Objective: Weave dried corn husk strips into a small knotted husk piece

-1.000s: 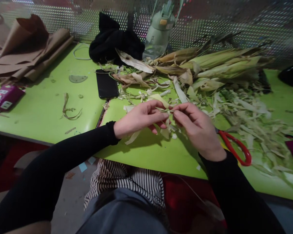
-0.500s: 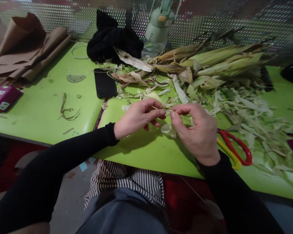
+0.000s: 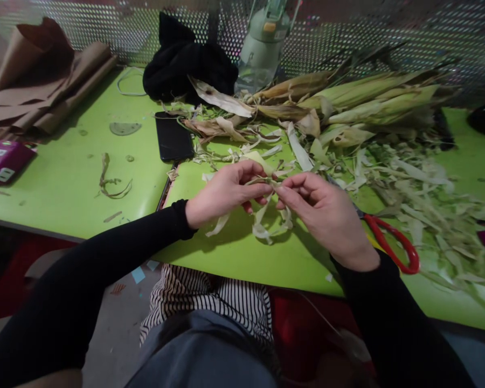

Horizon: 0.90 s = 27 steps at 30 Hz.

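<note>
Between my two hands are pale corn husk strips [image 3: 262, 229], pinched at the fingertips, with curled ends hanging down over the green table. My left hand [image 3: 228, 194] grips them between thumb and forefinger, the other fingers curled behind. Close against it, my right hand [image 3: 325, 213] pinches the strips from the other side, its fingertips almost touching the left thumb. Exactly how the strips cross or join is hidden by the fingers. Scissors with red and yellow handles [image 3: 396, 242] lie beside my right wrist, partly covered by it.
Corn husks [image 3: 372, 102] are heaped at the back right, with shredded husk [image 3: 424, 199] below them. A black phone [image 3: 174, 137], a black cloth [image 3: 194, 67] and a bottle [image 3: 262, 51] stand or lie behind my hands. Brown paper [image 3: 44, 81] and a purple box [image 3: 8, 160] are at left.
My right hand has shifted slightly right and down, its fingertips now closer to the left thumb. More husk ends now hang below my hands. My left hand has barely moved.
</note>
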Tool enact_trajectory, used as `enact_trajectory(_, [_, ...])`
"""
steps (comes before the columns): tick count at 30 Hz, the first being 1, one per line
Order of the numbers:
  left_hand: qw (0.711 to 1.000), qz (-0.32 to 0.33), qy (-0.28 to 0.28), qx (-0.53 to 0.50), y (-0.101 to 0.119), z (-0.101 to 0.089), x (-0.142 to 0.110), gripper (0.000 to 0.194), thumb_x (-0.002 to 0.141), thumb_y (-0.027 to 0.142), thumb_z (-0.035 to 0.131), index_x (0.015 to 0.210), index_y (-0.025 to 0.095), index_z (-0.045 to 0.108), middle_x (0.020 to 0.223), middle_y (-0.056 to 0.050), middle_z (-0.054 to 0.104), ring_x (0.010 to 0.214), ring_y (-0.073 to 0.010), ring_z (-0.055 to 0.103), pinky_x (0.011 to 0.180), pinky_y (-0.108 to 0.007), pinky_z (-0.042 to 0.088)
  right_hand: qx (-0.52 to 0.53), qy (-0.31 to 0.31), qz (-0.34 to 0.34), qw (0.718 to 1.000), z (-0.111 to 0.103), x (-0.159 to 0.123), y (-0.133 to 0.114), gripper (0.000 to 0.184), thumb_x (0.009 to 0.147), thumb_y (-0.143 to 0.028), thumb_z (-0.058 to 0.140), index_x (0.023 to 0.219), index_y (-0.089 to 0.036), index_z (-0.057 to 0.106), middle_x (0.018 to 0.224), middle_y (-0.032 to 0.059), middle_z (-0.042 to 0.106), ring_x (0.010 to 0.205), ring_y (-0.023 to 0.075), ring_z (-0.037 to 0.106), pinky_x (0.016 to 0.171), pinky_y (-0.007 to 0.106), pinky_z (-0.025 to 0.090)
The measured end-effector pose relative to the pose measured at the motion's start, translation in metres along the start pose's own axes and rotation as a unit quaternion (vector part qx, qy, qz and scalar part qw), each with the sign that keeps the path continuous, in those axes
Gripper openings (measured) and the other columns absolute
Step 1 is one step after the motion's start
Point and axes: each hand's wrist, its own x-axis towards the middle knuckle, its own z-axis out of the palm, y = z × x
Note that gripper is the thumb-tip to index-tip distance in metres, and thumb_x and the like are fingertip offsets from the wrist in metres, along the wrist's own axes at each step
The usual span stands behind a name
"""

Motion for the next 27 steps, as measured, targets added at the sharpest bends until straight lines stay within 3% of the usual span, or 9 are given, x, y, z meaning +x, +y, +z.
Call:
enact_trajectory(6, [0.989,-0.065,-0.076,-0.11,0.003,-0.004,-0.001,0.015,0.086,0.003,0.063,0.099,0.011,0.06,0.069,0.003,0.066,0.054,-0.0021,0.059,0.053,-0.014,0.045,-0.131,0.068,-0.018,0.989,-0.007,-0.002,-0.001,0.009,0.09,-0.028,0.062,0.095,-0.022,0.066,0.069,-0.0013,0.064,0.057,0.0128,0.055,0.054,0.027,0.041])
enact_trajectory(10, [0.982,-0.08,-0.092,-0.145,0.004,-0.007,-0.002,0.019,0.086,0.004,0.062,0.103,0.011,0.059,0.073,0.001,0.068,0.055,-0.003,0.06,0.056,-0.015,0.048,-0.138,0.086,-0.031,0.986,-0.007,-0.002,-0.001,0.007,0.09,-0.028,0.062,0.093,-0.022,0.064,0.068,-0.0014,0.063,0.057,0.0135,0.056,0.053,0.027,0.041])
enact_trajectory(16, [0.994,-0.023,-0.106,-0.031,-0.001,-0.005,-0.004,0.009,0.087,0.018,0.067,0.091,0.014,0.06,0.079,0.0,0.069,0.064,-0.0059,0.064,0.057,-0.016,0.047,-0.033,0.038,-0.054,0.997,-0.004,-0.002,-0.002,0.001,0.089,-0.022,0.058,0.088,-0.022,0.058,0.075,-0.0002,0.065,0.063,0.0137,0.061,0.053,0.025,0.046])
enact_trajectory(19, [0.996,-0.011,-0.088,-0.01,-0.004,-0.002,-0.004,0.017,0.09,0.025,0.068,0.084,0.014,0.057,0.08,0.0,0.067,0.063,-0.0051,0.063,0.052,-0.015,0.043,-0.025,0.021,-0.052,0.998,-0.002,-0.003,-0.002,0.003,0.088,-0.021,0.058,0.091,-0.022,0.057,0.069,-0.0023,0.06,0.056,0.0126,0.057,0.048,0.024,0.043])
enact_trajectory(23, [0.997,-0.032,-0.055,-0.046,-0.007,0.0,-0.002,0.012,0.093,0.02,0.063,0.088,0.015,0.054,0.08,0.003,0.064,0.058,-0.0025,0.062,0.045,-0.015,0.036,-0.076,-0.003,-0.056,0.996,-0.002,-0.005,-0.002,0.002,0.089,-0.022,0.057,0.089,-0.022,0.059,0.065,-0.0033,0.054,0.049,0.0111,0.045,0.045,0.026,0.034])
enact_trajectory(27, [0.997,-0.039,-0.052,-0.048,-0.007,0.001,-0.002,0.009,0.093,0.012,0.061,0.087,0.013,0.055,0.068,0.006,0.058,0.053,-0.002,0.057,0.044,-0.015,0.036,-0.072,0.003,-0.041,0.997,-0.002,-0.003,0.001,0.011,0.091,-0.032,0.06,0.091,-0.021,0.062,0.072,-0.0005,0.061,0.055,0.0125,0.051,0.051,0.028,0.04])
